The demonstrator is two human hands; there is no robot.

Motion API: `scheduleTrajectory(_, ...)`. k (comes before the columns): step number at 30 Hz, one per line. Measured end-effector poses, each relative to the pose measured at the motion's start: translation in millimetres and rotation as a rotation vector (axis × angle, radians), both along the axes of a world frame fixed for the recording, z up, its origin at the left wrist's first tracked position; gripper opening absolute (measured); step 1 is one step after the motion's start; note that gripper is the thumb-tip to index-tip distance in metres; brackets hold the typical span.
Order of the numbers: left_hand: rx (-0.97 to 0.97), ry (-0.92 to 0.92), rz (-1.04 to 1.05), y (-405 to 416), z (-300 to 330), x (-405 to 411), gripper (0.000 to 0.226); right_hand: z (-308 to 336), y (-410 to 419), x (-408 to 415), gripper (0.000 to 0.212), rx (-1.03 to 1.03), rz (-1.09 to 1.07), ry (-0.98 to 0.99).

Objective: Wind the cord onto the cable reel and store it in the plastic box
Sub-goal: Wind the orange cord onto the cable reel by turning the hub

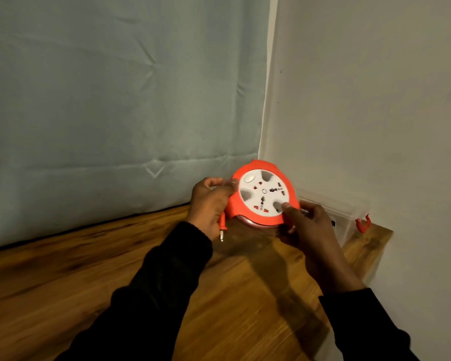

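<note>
At centre frame, both hands hold the orange reel (264, 195) above a wooden table (115, 269): the left hand (208, 204) grips its left rim, with the plug (221, 227) hanging below, the right hand (306, 225) clasps the lower right edge; the clear box (346, 217) sits just behind at right, against the wall (375, 100)

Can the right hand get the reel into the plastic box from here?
Probably yes: the plastic box sits just behind the right hand, nothing between, though whether it is open is unclear.
</note>
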State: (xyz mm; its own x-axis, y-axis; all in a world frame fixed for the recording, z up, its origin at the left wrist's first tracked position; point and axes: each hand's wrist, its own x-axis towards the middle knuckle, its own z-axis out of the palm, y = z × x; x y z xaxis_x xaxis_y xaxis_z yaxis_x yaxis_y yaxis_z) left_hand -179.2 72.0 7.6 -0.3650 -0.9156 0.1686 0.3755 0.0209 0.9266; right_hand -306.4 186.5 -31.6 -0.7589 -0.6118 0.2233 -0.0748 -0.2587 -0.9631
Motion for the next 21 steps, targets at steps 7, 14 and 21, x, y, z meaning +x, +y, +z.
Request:
scheduleTrajectory(7, 0.168, -0.071, 0.054, -69, -26, 39, 0.029, -12, -61, 26, 0.042, 0.114, 0.152, -0.086)
scheduleTrajectory(14, 0.197, -0.128, 0.156, -115, -48, 86, 0.007, -35, -118, 67, 0.054, 0.268, 0.326, -0.07)
scheduleTrajectory(21, 0.14, -0.118, 0.306, -138, -74, 97, 0.013, -38, -149, 79, 0.042, 0.34, 0.335, 0.048)
